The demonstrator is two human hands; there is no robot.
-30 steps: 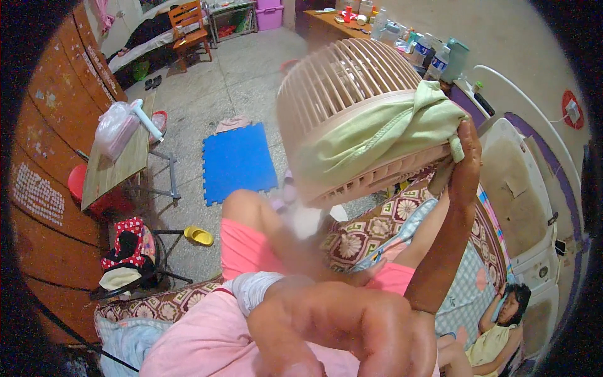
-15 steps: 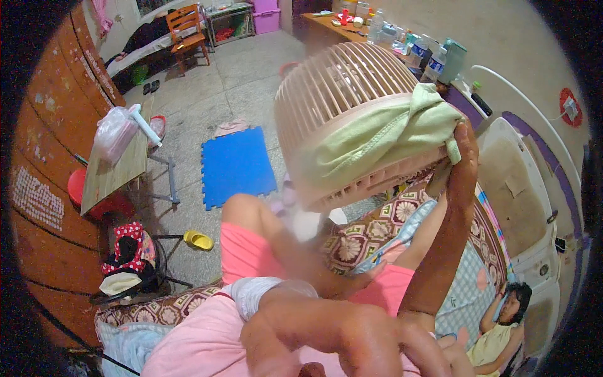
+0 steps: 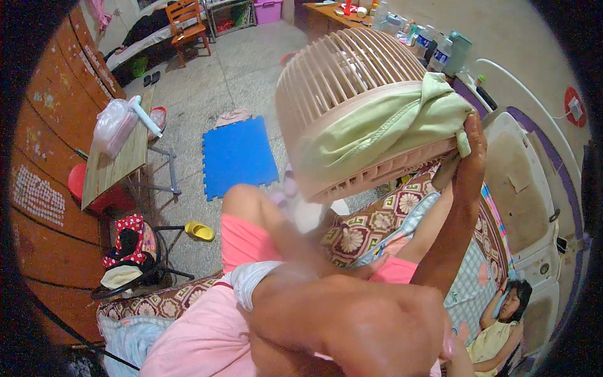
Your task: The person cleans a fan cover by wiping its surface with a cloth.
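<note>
I hold a round fan cage [image 3: 352, 94] up in front of me, a pale beige plastic dome of thin curved ribs that fan out from its centre. A soft, crumpled, light green cloth [image 3: 389, 122] drapes over its lower rim. My right hand [image 3: 470, 157] is raised at the cage's right edge, fingers closed on the cloth and pressing it against the rim, so the cage sits just left of my fingertips. My left hand [image 3: 352, 327] is a large blur close to the camera, low in view; I cannot tell whether it grips anything. Below lie a blue foam mat [image 3: 239, 157] on grey concrete floor and a patterned quilt [image 3: 370, 226].
</note>
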